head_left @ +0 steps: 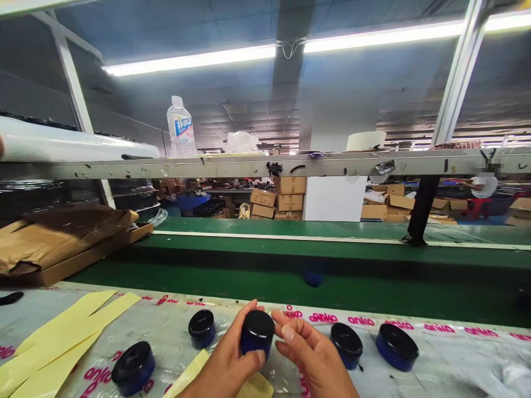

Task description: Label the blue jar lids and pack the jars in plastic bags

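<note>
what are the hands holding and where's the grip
A blue jar with a black lid. The left hand has its grip around its blue side; the right hand has fingertips by the lid's edge, contact unclear.

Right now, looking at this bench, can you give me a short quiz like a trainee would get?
1. True or false: the left hand has its grip around the blue jar with the black lid.
2. How many other lidded jars stand on the plastic-covered table? A two, B four, C seven.
3. Fill in: the water bottle stands on the ___ above the green conveyor belt.
Key: 1 true; 2 B; 3 shelf.
</note>
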A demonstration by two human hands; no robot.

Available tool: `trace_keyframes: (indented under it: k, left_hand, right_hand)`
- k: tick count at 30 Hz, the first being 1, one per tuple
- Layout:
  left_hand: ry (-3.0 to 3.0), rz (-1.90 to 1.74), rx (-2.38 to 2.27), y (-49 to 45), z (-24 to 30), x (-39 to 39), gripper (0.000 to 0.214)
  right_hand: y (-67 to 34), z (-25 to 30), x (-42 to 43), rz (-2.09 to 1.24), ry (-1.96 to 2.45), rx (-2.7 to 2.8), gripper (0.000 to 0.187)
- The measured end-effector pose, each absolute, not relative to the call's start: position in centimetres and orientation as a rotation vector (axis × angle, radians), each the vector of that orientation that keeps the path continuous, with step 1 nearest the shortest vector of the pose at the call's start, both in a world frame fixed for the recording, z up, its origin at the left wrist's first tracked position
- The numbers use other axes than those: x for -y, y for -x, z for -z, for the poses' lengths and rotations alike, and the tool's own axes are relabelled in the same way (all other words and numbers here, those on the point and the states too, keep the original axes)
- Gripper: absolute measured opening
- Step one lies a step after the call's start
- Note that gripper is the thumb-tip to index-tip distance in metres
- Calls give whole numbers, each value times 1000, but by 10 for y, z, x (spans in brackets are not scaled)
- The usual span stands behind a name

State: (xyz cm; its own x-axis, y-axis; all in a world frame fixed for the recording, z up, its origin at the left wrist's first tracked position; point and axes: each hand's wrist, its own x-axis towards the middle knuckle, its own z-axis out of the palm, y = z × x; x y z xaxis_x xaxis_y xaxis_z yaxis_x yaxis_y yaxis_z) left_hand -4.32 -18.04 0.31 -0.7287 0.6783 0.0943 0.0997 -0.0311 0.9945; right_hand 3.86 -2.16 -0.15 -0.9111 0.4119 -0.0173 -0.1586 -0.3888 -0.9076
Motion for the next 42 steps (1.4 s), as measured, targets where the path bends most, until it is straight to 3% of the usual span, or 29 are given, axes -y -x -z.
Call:
trace_keyframes:
  k: [5, 12, 20, 31, 37, 42]
  left_hand:
    - [-736, -1880, -1891, 46, 14, 178, 88]
    - [-915, -1904, -2531, 39, 10, 164, 50]
    - [-919, -1884, -2394, 39, 25, 166, 70]
    - [-939, -1870, -2451, 38, 24, 175, 56]
    - [-951, -1809, -2482, 33, 33, 176, 78]
    - [-992, -1787, -2487, 32, 33, 178, 82]
  right_hand:
    - [-32, 10, 23, -2439, 258, 1430, 50]
    - [-32, 12, 32, -2383, 226, 1553, 50]
    - [-32, 3, 35, -2296, 135, 1659, 48]
    - [-32, 18, 31, -2181, 206, 1818, 52]
    - [-34, 15, 34, -2146, 168, 1918, 52]
    - [-36, 14, 34, -2158, 111, 1934, 47]
